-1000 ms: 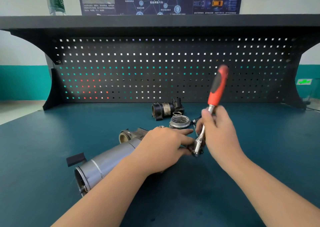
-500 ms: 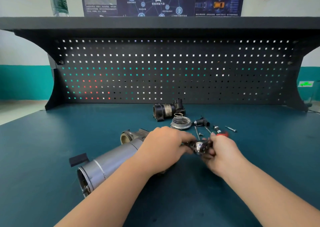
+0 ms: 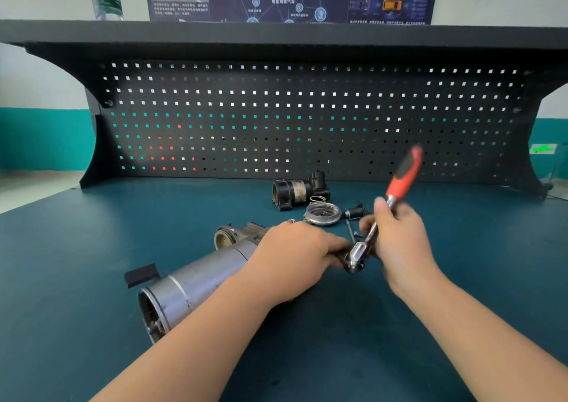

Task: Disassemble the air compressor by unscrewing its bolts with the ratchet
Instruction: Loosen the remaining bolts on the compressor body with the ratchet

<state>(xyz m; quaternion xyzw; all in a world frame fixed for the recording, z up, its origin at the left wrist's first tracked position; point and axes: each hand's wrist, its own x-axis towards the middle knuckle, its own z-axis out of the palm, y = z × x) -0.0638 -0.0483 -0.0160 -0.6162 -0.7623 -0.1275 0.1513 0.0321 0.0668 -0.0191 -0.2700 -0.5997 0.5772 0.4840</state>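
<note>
**Two hands on one bolt**

Both hands meet at the near-right end of the air compressor [image 3: 196,281], which lies with its long axis running from lower left to upper right. The left hand [image 3: 295,257] presses over the body, steadying it. The right hand [image 3: 399,241] curls around the ratchet [image 3: 373,232], handle tilted up and away, head just beside the left fingertips. Poster writing behind is unreadable.

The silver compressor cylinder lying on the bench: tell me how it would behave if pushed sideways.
The silver compressor cylinder lies on its rounded side, so it would probably roll. It looks like metal, likely heavy for its size. The left hand resting on it probably steadies it.
</note>
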